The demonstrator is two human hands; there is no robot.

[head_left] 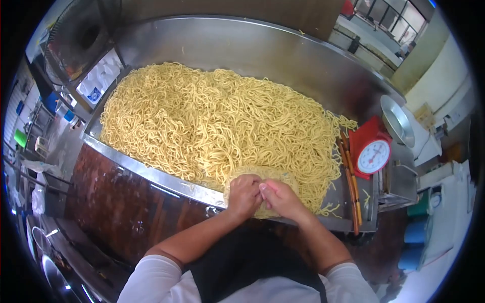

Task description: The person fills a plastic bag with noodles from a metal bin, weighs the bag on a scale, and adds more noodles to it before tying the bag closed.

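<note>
A clear plastic bag filled with noodles [255, 171] rests at the front edge of the metal tray, against the large heap of yellow noodles [222, 116]. My left hand [244, 193] is closed over the top of this bag. Right beside it, fingertips almost touching, my right hand [284, 198] is also closed at the bag's gathered top. A small pinkish bit [271, 186] shows by the right fingers, too small to name. The fingers cover the bag's mouth.
The noodles lie in a wide steel tray [151, 177] with a high back wall. To the right stand a red dial scale [373, 155] and a metal pan [397, 120]. Long wooden sticks [350, 184] lie before the scale. A fan [83, 40] is at the upper left.
</note>
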